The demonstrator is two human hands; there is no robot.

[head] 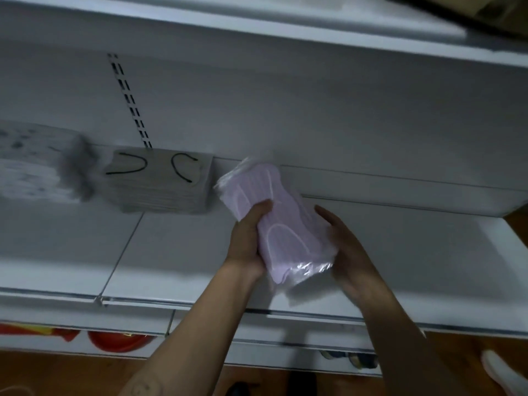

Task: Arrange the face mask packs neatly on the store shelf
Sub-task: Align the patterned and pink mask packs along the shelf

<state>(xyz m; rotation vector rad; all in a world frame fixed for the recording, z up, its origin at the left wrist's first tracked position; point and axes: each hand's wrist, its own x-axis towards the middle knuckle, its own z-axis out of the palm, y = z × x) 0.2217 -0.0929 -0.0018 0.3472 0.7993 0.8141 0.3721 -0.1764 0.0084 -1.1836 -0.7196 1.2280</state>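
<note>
Currently lilac mask pack is over the shelf; left hand grips one edge, right hand cups the other. Grey mask stack near at ten o'clock; blurred white pack beyond it.

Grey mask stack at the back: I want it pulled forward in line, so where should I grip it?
Likely by its two short ends, reaching in from the front: the grey mask stack lies flat and wide, its back at the shelf wall.
</note>
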